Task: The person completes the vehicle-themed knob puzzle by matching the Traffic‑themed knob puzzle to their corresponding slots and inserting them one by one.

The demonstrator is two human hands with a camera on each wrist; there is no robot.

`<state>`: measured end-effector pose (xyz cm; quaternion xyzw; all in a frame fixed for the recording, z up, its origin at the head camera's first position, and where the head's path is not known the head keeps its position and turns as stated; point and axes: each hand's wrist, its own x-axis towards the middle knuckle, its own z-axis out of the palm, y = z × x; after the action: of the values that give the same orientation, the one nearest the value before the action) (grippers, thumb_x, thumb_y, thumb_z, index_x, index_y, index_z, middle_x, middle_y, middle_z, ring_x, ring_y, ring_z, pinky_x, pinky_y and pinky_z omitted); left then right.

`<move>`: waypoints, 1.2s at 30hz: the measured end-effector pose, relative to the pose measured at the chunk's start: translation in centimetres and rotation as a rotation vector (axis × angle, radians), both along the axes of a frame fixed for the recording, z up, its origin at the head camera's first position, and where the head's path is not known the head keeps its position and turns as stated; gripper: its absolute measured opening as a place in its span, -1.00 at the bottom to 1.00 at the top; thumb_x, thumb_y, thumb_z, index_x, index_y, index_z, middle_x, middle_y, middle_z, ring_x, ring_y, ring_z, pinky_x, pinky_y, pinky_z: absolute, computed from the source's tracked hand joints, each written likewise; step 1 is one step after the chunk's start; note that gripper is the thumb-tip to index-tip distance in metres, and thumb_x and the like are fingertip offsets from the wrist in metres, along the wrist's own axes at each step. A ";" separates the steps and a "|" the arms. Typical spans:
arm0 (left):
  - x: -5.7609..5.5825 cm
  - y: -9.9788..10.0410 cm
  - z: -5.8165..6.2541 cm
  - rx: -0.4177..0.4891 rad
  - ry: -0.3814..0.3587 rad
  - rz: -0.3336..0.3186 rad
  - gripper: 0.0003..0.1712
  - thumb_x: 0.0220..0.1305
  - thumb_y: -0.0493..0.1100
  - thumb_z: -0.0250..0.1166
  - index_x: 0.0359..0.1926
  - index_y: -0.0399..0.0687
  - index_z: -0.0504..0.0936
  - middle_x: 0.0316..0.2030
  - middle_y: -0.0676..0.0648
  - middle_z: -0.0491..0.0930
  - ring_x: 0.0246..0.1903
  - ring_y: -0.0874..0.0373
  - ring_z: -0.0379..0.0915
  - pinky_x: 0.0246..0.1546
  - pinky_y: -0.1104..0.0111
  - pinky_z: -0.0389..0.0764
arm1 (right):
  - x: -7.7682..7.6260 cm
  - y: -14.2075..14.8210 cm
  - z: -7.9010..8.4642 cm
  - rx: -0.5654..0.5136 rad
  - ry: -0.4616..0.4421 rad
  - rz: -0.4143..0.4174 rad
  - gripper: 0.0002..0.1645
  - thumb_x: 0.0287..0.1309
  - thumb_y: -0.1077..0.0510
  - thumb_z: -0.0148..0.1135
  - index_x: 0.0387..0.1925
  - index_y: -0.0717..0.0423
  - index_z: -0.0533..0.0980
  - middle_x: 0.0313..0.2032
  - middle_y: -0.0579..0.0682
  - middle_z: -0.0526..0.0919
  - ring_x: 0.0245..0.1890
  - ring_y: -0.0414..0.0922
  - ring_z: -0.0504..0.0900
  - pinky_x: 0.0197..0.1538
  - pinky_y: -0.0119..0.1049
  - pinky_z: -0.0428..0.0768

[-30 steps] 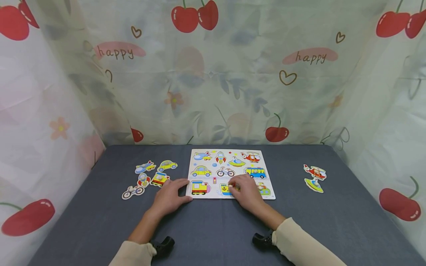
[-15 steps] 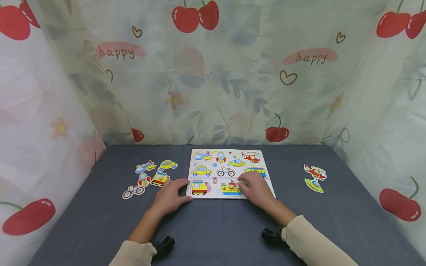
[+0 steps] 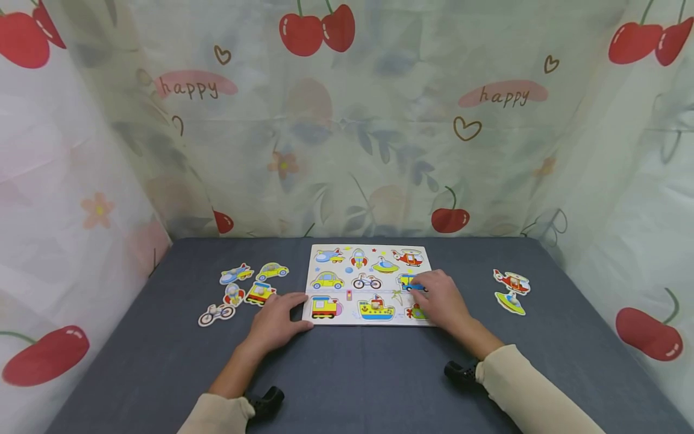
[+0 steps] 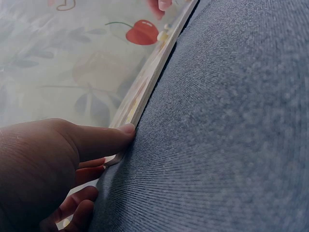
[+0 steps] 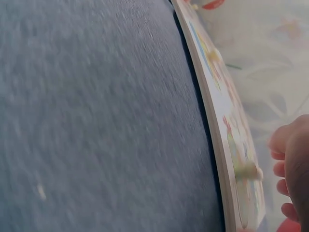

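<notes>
We seem partway through filling the board [image 3: 349,320], left hand [image 3: 278,319] relaxed against it, apparently empty right hand [image 3: 443,299] loosely bent above; next probably calls for taking the loose helicopter [image 3: 512,281].

Puzzle board [image 3: 349,283]: 1. Table [image 3: 363,374] under board: 1. Loose, left of board: 5, one each plane [image 3: 237,273], car [image 3: 272,271], rocket [image 3: 234,295], train [image 3: 261,293], bicycle [image 3: 216,314]. Right of board: 2, helicopter [image 3: 512,282], saucer [image 3: 509,303]. At board: left hand [image 3: 276,319] 1, right hand [image 3: 441,301] 1.
</notes>
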<state>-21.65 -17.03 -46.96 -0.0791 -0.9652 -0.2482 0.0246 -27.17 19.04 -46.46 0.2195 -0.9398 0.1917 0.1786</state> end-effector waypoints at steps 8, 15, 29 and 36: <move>-0.1 -0.1 -0.1 0.004 0.013 -0.003 -0.29 0.04 0.10 0.49 0.24 0.05 0.56 0.21 0.01 0.50 0.06 0.01 0.34 -0.04 0.02 0.44 | -0.8 1.7 -0.2 0.069 -0.047 -0.067 -0.73 0.15 0.09 0.35 -0.14 0.15 0.66 -0.06 0.11 0.66 0.00 0.12 0.50 0.08 0.12 0.37; -0.1 0.0 -0.1 0.005 0.000 0.003 -0.28 0.04 0.10 0.49 0.24 0.05 0.56 0.22 0.01 0.49 0.09 0.00 0.34 -0.01 0.01 0.43 | -1.1 3.2 -0.5 0.045 -0.103 -0.127 -0.64 0.17 0.08 0.32 -0.05 0.19 0.62 0.02 0.18 0.61 0.10 0.18 0.43 0.14 0.18 0.30; -0.2 0.0 -0.3 -0.005 0.000 0.007 -0.28 0.04 0.10 0.49 0.25 0.06 0.55 0.22 0.02 0.49 0.08 0.01 0.34 -0.01 0.02 0.42 | -0.9 5.8 -1.2 0.039 -0.084 -0.201 -0.63 0.13 0.12 0.36 -0.04 0.20 0.61 0.04 0.22 0.59 0.13 0.22 0.40 0.12 0.22 0.29; -0.2 0.0 -0.2 -0.010 -0.006 0.009 -0.28 0.04 0.10 0.49 0.25 0.07 0.55 0.23 0.02 0.48 0.09 0.01 0.34 0.00 0.02 0.42 | -1.1 7.5 -1.6 0.036 -0.021 -0.216 -0.66 0.09 0.17 0.37 -0.10 0.23 0.62 -0.01 0.24 0.61 0.07 0.24 0.43 0.07 0.24 0.31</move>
<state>-21.87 -17.01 -47.19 -0.0741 -0.9668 -0.2434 0.0226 -28.25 26.58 -48.06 0.1181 -0.9631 0.1567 0.1844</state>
